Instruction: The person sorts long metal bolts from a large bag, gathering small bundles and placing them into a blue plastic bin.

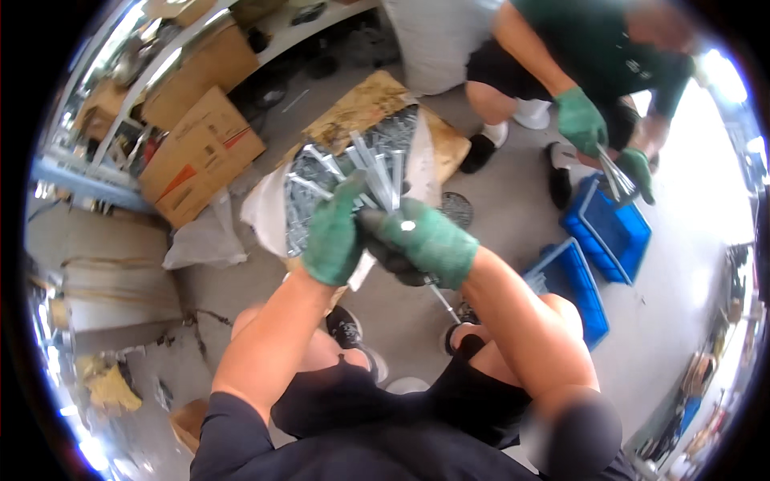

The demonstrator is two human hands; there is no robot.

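Both my hands wear green gloves with dark palms and meet in front of me. A fanned bunch of long silvery bolts (379, 180) sticks up from between them, pointing away from me. My left hand (330, 239) is closed around the left side of the bunch, its thumb against the shafts. My right hand (429, 243) is wrapped around the lower part, and one thin shaft (441, 301) juts out below it toward my foot. Just beyond my hands lies an open white sack (263, 210) full of similar metal pieces (298, 210). My palms hide the grasped ends.
Under the sack is a wooden board (377, 92). To the right stand two blue crates (589, 309), the nearer holding some pieces. A crouching co-worker in green gloves (579, 120) holds thin rods (616, 178) over the farther crate. Cardboard boxes (200, 152) and shelving are at left.
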